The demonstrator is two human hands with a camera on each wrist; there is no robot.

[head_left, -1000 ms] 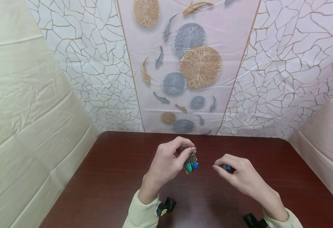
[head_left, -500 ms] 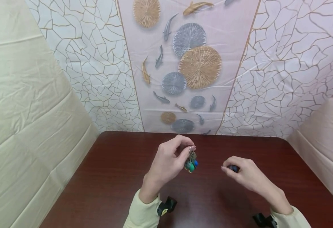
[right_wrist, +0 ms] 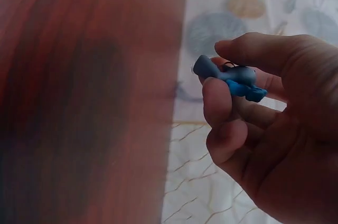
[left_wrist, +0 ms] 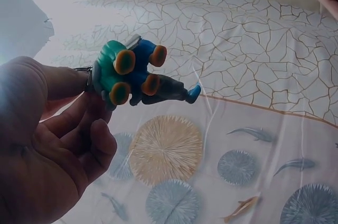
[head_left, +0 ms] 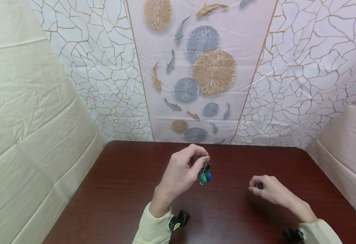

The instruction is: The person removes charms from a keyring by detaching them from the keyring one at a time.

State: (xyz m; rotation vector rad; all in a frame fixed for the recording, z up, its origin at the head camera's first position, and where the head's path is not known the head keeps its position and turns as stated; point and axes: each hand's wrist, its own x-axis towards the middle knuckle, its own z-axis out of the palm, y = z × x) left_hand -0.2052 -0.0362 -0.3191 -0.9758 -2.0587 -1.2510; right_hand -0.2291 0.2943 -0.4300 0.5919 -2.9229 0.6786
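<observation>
My left hand [head_left: 182,171] is raised above the dark wooden table [head_left: 120,189] and pinches a metal ring from which a bunch of small toy charms [head_left: 204,175] hangs, green, blue and dark. In the left wrist view the charm bunch [left_wrist: 134,73] shows orange undersides beside my left hand [left_wrist: 53,145]. My right hand [head_left: 264,189] sits low over the table to the right and holds a small blue and grey charm [head_left: 259,185]. The right wrist view shows that small charm [right_wrist: 232,78] pinched between thumb and fingers of my right hand [right_wrist: 264,129].
Patterned sheets with cracked lines, discs and fish cover the wall [head_left: 196,78] behind the table. Cream cloth [head_left: 28,118] hangs on the left and at the far right. Black wrist camera mounts [head_left: 179,218] sit at both sleeves.
My right hand has moved right and down toward the table with the small blue charm, away from the left hand. The left hand has stayed in place with the bunch.
</observation>
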